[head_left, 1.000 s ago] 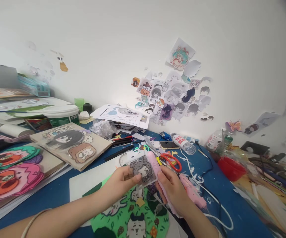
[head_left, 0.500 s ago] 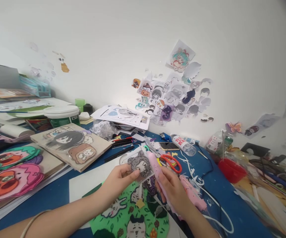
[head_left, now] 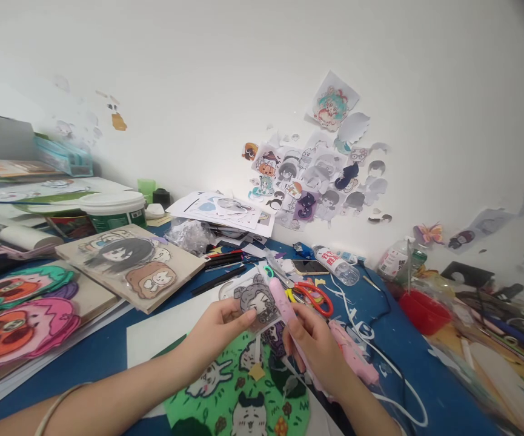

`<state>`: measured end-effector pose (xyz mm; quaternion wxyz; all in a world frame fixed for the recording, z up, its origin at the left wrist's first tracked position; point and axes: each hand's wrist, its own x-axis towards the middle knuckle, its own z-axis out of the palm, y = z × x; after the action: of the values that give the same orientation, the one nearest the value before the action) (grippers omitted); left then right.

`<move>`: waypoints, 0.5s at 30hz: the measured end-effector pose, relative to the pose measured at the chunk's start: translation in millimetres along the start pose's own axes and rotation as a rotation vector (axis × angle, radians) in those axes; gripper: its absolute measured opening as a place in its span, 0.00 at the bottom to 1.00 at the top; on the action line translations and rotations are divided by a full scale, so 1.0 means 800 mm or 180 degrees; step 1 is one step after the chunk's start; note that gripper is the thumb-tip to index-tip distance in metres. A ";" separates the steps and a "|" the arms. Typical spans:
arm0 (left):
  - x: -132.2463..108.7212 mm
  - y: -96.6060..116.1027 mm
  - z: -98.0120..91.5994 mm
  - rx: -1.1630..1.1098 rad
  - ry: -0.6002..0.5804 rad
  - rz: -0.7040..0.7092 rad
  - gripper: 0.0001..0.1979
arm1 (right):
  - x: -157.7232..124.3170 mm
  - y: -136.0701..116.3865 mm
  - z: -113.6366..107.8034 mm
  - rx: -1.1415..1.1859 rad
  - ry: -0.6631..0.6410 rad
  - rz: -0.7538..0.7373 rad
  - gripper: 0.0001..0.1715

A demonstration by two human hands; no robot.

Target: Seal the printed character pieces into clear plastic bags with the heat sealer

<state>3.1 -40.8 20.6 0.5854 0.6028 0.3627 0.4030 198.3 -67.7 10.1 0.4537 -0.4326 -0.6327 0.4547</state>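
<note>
Between the thumb and fingers of my left hand (head_left: 225,324) is a clear plastic sheet (head_left: 257,303) bearing a grey cartoon head with curly hair. My right hand (head_left: 314,339) is closed around a thick pink pen-shaped tool (head_left: 282,297), whose upper end lies along the right edge of the sheet. Whether the tool touches the sheet I cannot tell. Beneath both hands lies a green picture (head_left: 216,412) with white cartoon animals, on top of white paper (head_left: 152,339). A purple-haired cartoon piece (head_left: 274,339) shows partly below the clear sheet.
Orange-handled scissors (head_left: 318,300), a phone (head_left: 309,267) and a water bottle (head_left: 337,264) lie beyond my right hand. Another pink object (head_left: 352,351) and a white cable (head_left: 414,387) are at the right. Decorated boards (head_left: 184,266) stand at the left, with a white-lidded tub (head_left: 112,212) behind.
Almost nothing differs. The pink tool has shifted very slightly beside the sheet, and both hands keep their grips.
</note>
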 end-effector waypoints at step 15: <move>0.003 0.003 0.000 -0.0230 -0.0310 -0.0340 0.15 | 0.001 0.000 -0.009 -0.0034 0.0516 0.0072 0.20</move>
<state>3.9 -38.8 23.6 0.6444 0.5799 0.3507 0.3542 204.7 -65.5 11.6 0.4959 -0.4775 -0.5914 0.4199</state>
